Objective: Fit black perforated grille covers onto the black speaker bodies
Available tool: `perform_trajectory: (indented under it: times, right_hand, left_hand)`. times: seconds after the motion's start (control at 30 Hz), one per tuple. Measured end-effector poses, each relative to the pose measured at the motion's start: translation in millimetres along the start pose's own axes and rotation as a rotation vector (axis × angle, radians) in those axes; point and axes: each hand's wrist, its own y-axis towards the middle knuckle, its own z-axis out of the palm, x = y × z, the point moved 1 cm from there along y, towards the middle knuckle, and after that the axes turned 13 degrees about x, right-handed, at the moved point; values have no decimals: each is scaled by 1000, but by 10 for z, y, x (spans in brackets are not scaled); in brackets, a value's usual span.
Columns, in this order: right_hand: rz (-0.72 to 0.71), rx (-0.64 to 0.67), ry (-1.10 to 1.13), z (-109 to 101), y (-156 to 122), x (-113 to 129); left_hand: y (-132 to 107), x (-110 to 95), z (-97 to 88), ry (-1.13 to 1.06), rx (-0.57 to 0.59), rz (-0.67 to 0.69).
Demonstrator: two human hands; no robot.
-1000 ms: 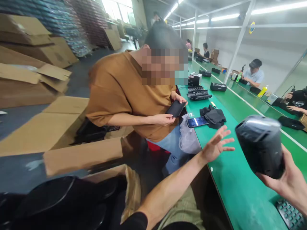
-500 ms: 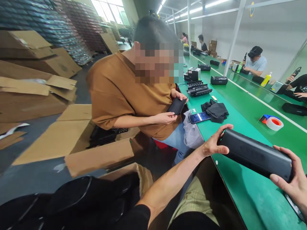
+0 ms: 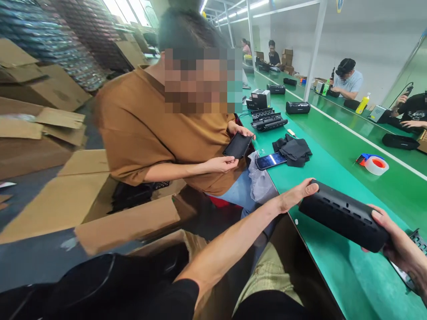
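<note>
A long black speaker housing (image 3: 343,215) with a row of slots along its top hangs just above the green bench (image 3: 333,271), held by its two ends. My left hand (image 3: 295,196) grips the near left end, thumb on top. My right hand (image 3: 402,249) grips the right end at the frame's lower right. A black grille part (image 3: 412,258) lies on the bench under my right hand, partly hidden.
A person in a brown shirt sits close on the left with a black panel (image 3: 237,145). On the bench lie a phone (image 3: 271,160), black cloths (image 3: 293,150), a tape roll (image 3: 375,164) and stacked black parts (image 3: 268,120). Cardboard boxes (image 3: 43,133) fill the floor at left. Other people work beyond.
The housing turned from end-on to lengthwise and rolled so its slotted side shows. My left hand went from open in the air to gripping its left end. The view shifted right.
</note>
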Motion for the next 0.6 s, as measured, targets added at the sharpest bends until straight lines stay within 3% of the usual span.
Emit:
perform_trajectory:
  times: [0.07, 0.13, 0.37, 0.6]
  right_hand:
    - [145, 51, 96, -19, 76, -43]
    - [185, 68, 133, -26, 118, -79]
    - [132, 11, 161, 67, 145, -123]
    - [113, 0, 121, 24, 185, -98]
  left_hand:
    - [43, 33, -33, -73, 16, -94]
    - [62, 71, -46, -125, -3, -116]
    - [84, 189, 30, -36, -172, -55]
    - [4, 248, -7, -58, -132, -13]
